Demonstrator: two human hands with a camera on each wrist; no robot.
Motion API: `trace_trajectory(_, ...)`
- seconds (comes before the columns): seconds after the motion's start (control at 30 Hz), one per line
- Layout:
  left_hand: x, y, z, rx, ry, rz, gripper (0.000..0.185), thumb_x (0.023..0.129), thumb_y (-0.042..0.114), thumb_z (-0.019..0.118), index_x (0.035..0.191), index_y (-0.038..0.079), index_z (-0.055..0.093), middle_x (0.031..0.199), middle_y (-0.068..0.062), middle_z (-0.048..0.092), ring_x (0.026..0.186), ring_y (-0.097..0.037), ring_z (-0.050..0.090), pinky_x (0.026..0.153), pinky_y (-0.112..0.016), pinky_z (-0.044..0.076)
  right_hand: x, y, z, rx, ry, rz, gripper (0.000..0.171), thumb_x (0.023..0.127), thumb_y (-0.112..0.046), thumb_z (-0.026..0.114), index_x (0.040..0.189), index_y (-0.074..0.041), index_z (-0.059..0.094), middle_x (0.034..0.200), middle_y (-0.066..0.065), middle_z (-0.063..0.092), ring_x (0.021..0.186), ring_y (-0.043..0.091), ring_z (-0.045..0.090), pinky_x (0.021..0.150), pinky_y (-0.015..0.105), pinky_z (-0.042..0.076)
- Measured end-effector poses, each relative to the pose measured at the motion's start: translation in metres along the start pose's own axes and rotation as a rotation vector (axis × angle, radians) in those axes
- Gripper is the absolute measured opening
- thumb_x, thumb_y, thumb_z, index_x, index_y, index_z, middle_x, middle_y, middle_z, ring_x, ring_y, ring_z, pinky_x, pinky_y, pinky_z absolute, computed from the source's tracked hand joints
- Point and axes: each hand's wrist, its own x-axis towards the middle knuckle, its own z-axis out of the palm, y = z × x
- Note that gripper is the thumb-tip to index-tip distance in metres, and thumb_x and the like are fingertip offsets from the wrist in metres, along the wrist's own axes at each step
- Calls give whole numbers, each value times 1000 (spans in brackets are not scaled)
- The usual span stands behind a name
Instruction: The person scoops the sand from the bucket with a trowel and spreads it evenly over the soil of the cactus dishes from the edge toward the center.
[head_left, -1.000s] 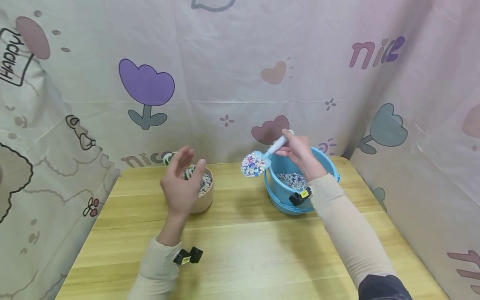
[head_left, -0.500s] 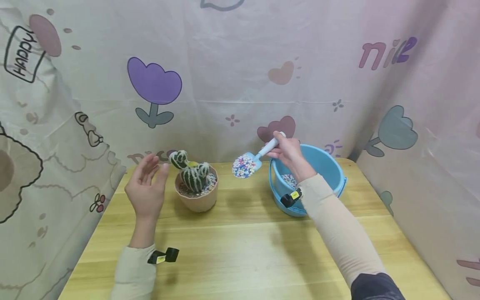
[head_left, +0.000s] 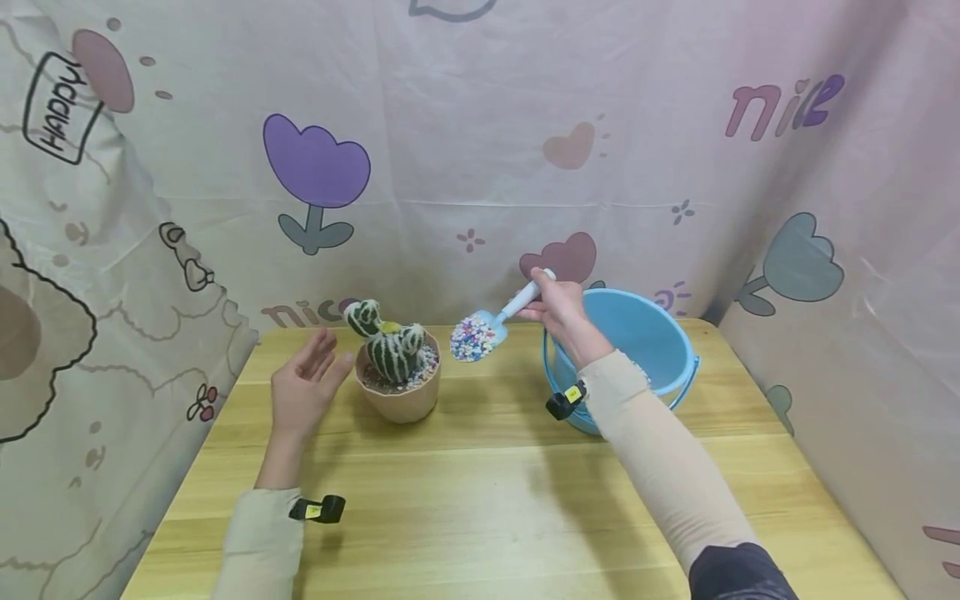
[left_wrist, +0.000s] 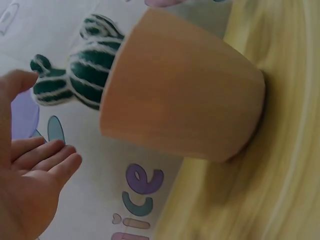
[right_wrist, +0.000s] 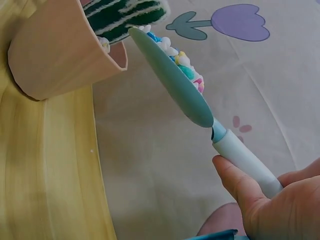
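My right hand (head_left: 564, 317) grips the white handle of a small blue shovel (right_wrist: 175, 80). Coloured pebbles (head_left: 474, 337) are heaped on its blade, which hangs just right of the plant pot. That pot (left_wrist: 185, 90) is peach-coloured and stands upright on the table. A striped green cactus (head_left: 393, 354) with white fuzz grows in it, with pebbles over part of the soil. Left of the pot, my left hand (head_left: 303, 392) is held up with fingers relaxed and thumb apart, holding nothing. In the left wrist view its fingers are a short way from the pot's wall.
A blue bucket (head_left: 637, 333) stands at the right under my right forearm, its handle hanging down the side. The pale wooden table (head_left: 465, 517) ends at a printed cloth (head_left: 450, 125) behind and at both sides.
My right hand has carried the loaded shovel left, from the bucket's rim towards the pot. My left hand has moved from in front of the cactus to the pot's left side.
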Motion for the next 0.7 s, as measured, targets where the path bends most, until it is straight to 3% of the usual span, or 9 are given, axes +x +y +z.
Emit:
trace_trajectory(0.13,3,-9,-4,146,-167,-26,84,96,28,80,162,3,35,166,-17,41,153,-35,43,121,-31,41,1,4,6,-7,0,-4,60,109,-25,58,154,9,36,140,41,56,127,50,63,87,41,65)
trace_trajectory(0.27,6,-15,-3,224,-292,-49,95,95,35,81,166,4,25,171,-18,31,158,-34,34,125,-39,35,1,7,10,-5,-8,2,62,110,-25,57,156,9,33,143,42,54,130,48,62,97,45,61)
trace_trajectory(0.4,9,-21,0,255,-355,-76,107,91,38,84,168,5,17,174,-16,22,160,-34,28,128,-44,31,2,11,14,5,-20,2,64,110,-25,56,157,10,30,144,42,54,132,49,60,103,50,58)
trace_trajectory(0.7,14,-28,4,308,-457,-70,118,89,42,86,169,5,8,176,-17,9,161,-44,18,131,-56,23,6,15,24,17,-10,5,62,109,-24,59,155,10,35,142,42,55,128,49,63,97,48,62)
